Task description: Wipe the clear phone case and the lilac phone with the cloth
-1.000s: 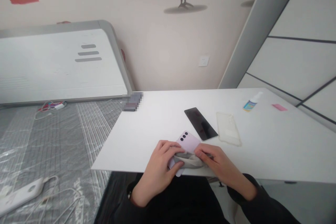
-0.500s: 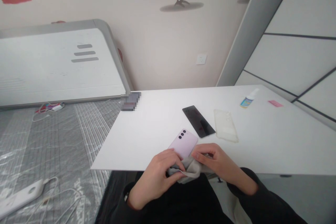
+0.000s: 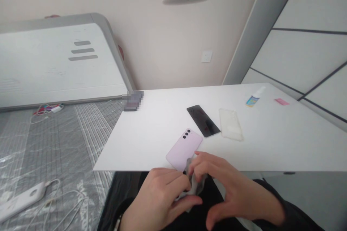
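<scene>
Below the table's front edge, my left hand [image 3: 162, 195] is closed around a bunched grey cloth [image 3: 199, 186]. The bent fingers of my right hand [image 3: 225, 184] hold the cloth's upper part, while its thumb stands away from it. Just ahead of both hands a lilac phone [image 3: 184, 148] lies back side up on the table, its three camera lenses toward the far end. The cloth's top and my right fingertips overlap the phone's near right edge. Beyond it lies a phone with a dark screen [image 3: 203, 120], beside a clear phone case [image 3: 231, 124].
On the white table [image 3: 284, 144], a small spray bottle [image 3: 253, 99] and a pink piece [image 3: 282, 101] are at the back right. A blurred dark item [image 3: 133, 101] sits at the far left corner. A white power strip [image 3: 23, 202] with cables rests on the plastic-covered bed.
My hands and the cloth have drawn back toward me, off the lilac phone, so more of it shows. My right thumb has spread away from the fingers. The view has tilted slightly downward.
</scene>
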